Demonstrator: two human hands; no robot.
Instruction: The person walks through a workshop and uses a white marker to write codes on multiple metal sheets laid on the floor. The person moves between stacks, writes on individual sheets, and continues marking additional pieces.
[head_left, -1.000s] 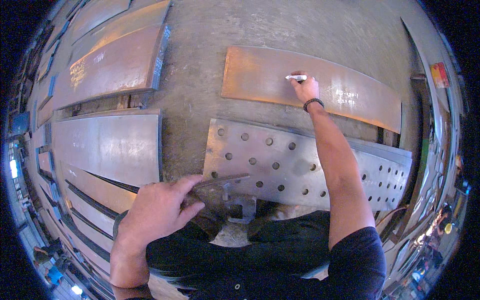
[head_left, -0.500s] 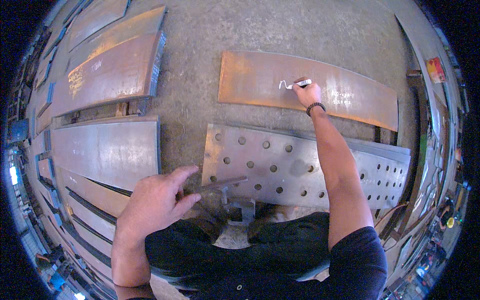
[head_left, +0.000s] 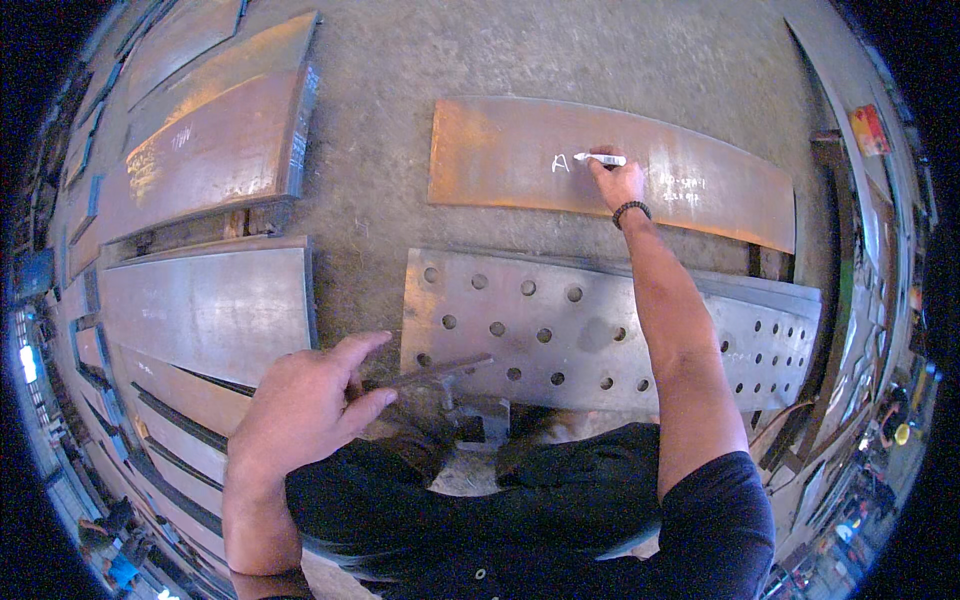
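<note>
A white marker point(head_left: 603, 159) is pinched in my right hand point(head_left: 622, 184), above a rust-brown steel plate point(head_left: 500, 150). Its tip points left, beside a fresh white mark point(head_left: 560, 163) on the plate. Older white writing lies to the right of that hand. My left hand point(head_left: 310, 400) hovers at the lower left, thumb and forefinger spread apart; its other fingers are hidden. Close to its thumb a thin brown bar point(head_left: 440, 370) extends over the grey plate with round holes point(head_left: 460, 300); I cannot tell whether the hidden fingers touch the bar.
On the left lie a rusty plate point(head_left: 220, 140) and a smoother grey plate point(head_left: 210, 300), with several more below. A grey metal block-like thing point(head_left: 482, 420) stands between my feet. Long steel pieces line the right side, with a red and yellow item point(head_left: 868, 130) on them.
White strokes on the brown plate have grown into a fuller mark. My right hand's marker has tilted flatter, its tip now right of the mark. My left hand has barely shifted.
</note>
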